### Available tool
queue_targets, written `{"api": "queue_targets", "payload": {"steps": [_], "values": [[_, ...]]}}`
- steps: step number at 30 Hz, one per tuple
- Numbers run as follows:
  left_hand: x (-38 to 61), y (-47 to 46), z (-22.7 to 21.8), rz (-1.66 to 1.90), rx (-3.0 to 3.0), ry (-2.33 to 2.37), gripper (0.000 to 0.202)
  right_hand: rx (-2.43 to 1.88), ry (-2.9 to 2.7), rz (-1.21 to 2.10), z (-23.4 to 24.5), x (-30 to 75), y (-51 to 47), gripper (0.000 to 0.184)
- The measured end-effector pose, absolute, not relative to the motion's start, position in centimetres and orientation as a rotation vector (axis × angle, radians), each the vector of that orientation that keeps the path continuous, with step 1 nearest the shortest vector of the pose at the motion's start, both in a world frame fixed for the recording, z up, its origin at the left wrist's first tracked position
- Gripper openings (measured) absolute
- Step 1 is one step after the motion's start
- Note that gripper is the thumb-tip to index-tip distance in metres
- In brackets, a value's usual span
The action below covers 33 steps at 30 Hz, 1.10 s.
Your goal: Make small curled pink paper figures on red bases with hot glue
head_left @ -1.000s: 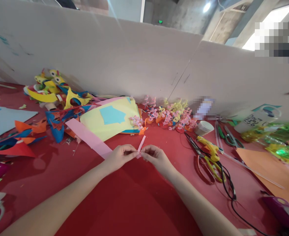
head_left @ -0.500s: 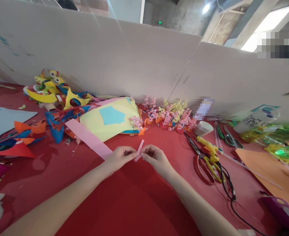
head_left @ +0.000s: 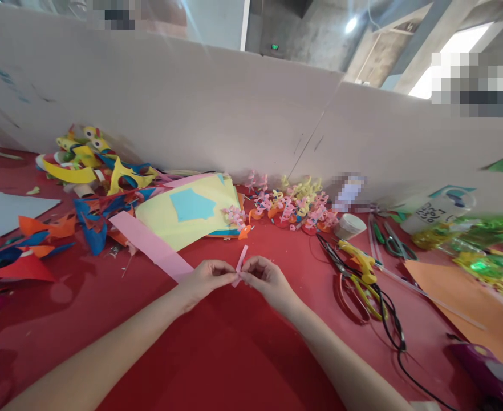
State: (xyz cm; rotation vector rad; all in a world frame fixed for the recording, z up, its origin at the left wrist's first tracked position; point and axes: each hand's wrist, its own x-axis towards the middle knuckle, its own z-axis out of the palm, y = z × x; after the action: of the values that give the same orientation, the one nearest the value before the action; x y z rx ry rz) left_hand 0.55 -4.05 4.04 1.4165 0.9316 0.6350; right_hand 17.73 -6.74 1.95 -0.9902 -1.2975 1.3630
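A short pink paper strip [head_left: 243, 255] is pinched between both hands above the red table, tilted slightly to the right at its top. My left hand [head_left: 210, 279] grips it from the left with thumb and forefinger. From the right, my right hand [head_left: 265, 278] holds it the same way, and the fingertips of both hands nearly meet near its lower end. A longer pink paper band [head_left: 151, 245] lies to the left and runs under my left hand. Beyond the hands sits a cluster of small pink, yellow and orange paper curls [head_left: 292, 202].
Yellow sheets [head_left: 183, 231] with a blue cutout [head_left: 191, 204] lie behind. To the right are red-handled scissors [head_left: 352, 299], a yellow glue gun [head_left: 358, 260] with a black cord, a white roll [head_left: 349, 226] and orange paper [head_left: 461, 297]. Blue and orange cutouts [head_left: 91, 225] lie left. A pale partition [head_left: 170, 97] stands behind.
The view has shifted slightly. Both hands still pinch the pink strip, and their fingertips have come a little closer together on its lower part.
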Motion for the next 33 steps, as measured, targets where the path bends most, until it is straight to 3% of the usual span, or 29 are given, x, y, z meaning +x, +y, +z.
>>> {"api": "queue_targets", "payload": {"steps": [7,13,19,25,33], "values": [[0.7,-4.1,4.1,0.676,1.02,0.928,0.011,-0.957,-1.495,1.134,2.0,17.8,-7.0,0.008],[0.7,-4.0,4.2,0.725,0.861,0.881,0.011,-1.009,-1.747,0.545,2.1,17.8,-7.6,0.017],[0.8,-4.3,4.4,0.73,0.825,0.872,0.01,-0.96,-1.868,0.287,2.1,18.0,-7.8,0.016],[0.8,-4.5,4.2,0.709,0.814,0.846,0.01,-0.923,-1.953,0.207,2.3,18.2,-7.9,0.012],[0.7,-4.5,4.1,0.705,0.862,0.832,0.011,-0.919,-1.789,0.423,2.6,17.7,-7.9,0.013]]}}
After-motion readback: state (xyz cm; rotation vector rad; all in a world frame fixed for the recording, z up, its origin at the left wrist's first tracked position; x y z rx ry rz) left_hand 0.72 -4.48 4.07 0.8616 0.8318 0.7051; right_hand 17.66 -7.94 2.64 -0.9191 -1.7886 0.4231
